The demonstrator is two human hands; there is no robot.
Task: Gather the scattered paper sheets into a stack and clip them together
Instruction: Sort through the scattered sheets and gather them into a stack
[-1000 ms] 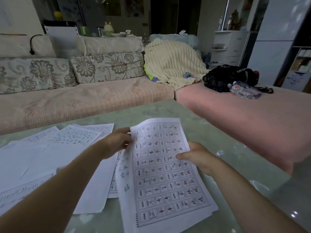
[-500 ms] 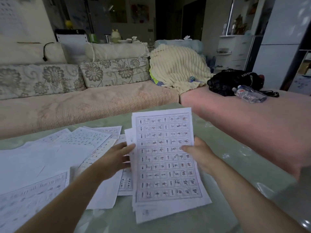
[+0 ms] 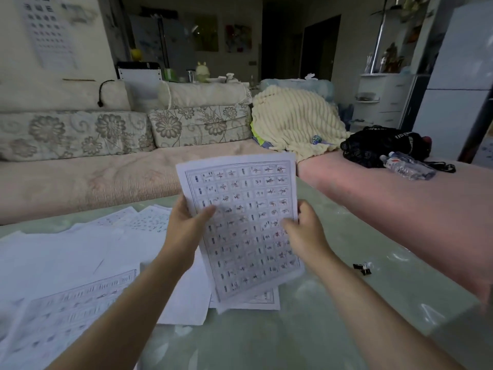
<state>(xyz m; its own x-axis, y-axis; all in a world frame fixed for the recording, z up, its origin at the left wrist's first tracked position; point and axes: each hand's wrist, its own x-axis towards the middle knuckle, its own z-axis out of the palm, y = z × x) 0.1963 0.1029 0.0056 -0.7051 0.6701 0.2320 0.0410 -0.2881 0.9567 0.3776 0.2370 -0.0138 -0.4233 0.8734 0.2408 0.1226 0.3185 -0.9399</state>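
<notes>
Head view shows the pale green tabletop (image 3: 306,340) filling the lower half of the picture, with a sofa running along its far edge. Most of the left half of the tabletop is covered by loose paper sheets (image 3: 66,252), which overlap at odd angles and reach off the left edge of the picture; some show printed grids and some lie blank side up. One more printed sheet (image 3: 256,300) lies flat near the middle.

Above that sheet, the person holds a small bundle of sheets (image 3: 245,222) up off the tabletop, tilted, with a grid of characters facing the camera. How many sheets it contains cannot be told.

The left hand (image 3: 184,231) grips the bundle's left edge, thumb across the printed face and fingers curled behind. The right hand (image 3: 306,233) pinches the right edge the same way, thumb in front.

Black binder clips (image 3: 362,268) lie alone towards the right edge of the tabletop, well apart from any paper and untouched.

Judging from this, the gathering step is in hand and far from done, since most of the paper is not yet collected. The next move probably calls for freeing one hand while the other keeps the bundle pinched. The free hand can then slide the nearest flat sheet under or onto it. Squaring the edges against the tabletop and clipping come later.
</notes>
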